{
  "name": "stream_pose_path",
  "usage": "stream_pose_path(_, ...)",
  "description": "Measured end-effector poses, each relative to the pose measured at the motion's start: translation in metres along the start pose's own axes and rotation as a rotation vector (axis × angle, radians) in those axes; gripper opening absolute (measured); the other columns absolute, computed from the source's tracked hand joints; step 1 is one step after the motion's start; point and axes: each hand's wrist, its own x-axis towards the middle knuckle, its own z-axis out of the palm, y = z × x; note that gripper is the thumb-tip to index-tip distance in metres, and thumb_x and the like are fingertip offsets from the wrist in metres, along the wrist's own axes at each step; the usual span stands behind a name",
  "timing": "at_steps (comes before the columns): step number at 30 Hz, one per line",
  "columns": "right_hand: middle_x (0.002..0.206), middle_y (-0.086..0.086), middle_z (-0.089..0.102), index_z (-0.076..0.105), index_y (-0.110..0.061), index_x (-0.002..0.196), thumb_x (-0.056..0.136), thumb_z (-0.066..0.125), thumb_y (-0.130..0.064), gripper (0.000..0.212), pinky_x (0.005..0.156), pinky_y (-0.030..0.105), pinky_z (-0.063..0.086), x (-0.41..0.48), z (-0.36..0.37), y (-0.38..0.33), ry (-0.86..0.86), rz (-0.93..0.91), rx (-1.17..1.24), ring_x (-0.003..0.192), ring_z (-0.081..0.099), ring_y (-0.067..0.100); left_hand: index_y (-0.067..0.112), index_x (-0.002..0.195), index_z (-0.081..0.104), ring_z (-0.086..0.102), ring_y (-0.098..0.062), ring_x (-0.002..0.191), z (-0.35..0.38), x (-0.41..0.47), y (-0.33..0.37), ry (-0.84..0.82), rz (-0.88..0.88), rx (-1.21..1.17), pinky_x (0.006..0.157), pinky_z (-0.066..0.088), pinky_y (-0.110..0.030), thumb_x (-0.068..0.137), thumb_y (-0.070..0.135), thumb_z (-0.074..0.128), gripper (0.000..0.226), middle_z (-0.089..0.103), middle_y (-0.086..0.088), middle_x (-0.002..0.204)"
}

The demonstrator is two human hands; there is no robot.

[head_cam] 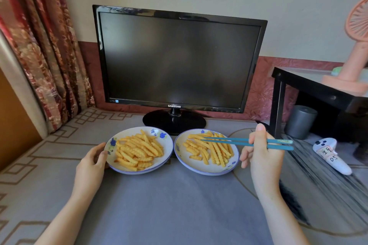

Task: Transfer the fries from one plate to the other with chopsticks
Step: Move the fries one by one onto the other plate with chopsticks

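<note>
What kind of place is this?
Most likely a room in a home: a flowered curtain hangs at the left, a monitor stands in the middle, and a pink fan sits on a black table.

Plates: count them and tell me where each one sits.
2. The left plate has its rim held by the left hand; the right plate lies beside it, under the chopsticks held by the right hand. None looks hidden.

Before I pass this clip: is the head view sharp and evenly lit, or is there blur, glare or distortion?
Head view: the fries and chopsticks are sharp under soft, even light; the dark monitor shows only faint reflections along its top bezel; wide-angle bending tilts the curtain and side table; streaky blur smears the surface beside the white controller.
</note>
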Motion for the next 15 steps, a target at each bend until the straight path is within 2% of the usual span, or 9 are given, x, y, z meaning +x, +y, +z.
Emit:
stream_pose_path(4,0.038,0.005,0.044,0.042,-0.01,0.065,0.102,0.041,-0.03,0.042,0.033,0.021,0.028,-0.004,0.006,-0.011,0.02,0.009,0.093,0.03,0.038,0.021,0.018,0.125,0.061,0.063,-0.028,0.103,0.0,0.001,-0.001,-0.007,-0.005,0.001,0.089,0.044,-0.037,0.097,0.019,0.047,0.031,0.067,-0.005,0.115)
stream_pose_path(7,0.044,0.019,0.044,0.043,-0.01,0.065,0.101,0.041,-0.031,0.041,0.035,0.022,0.029,-0.01,0.017,-0.017,-0.026,0.019,0.127,0.031,0.037,0.024,0.017,0.126,0.06,0.064,-0.028,0.1,-0.001,0.001,0.0,-0.008,-0.005,0.002,0.086,0.045,-0.036,0.097,0.018,0.047,0.032,0.067,-0.006,0.113)
stream_pose_path(15,0.037,0.009,0.042,0.044,-0.01,0.062,0.1,0.043,-0.03,0.043,0.035,0.023,0.029,-0.037,0.063,-0.014,-0.181,0.103,0.168,0.032,0.035,0.023,0.013,0.126,0.059,0.064,-0.026,0.09,0.0,-0.002,0.003,-0.007,0.001,-0.018,0.081,0.043,-0.034,0.098,0.015,0.046,0.032,0.067,-0.008,0.11)
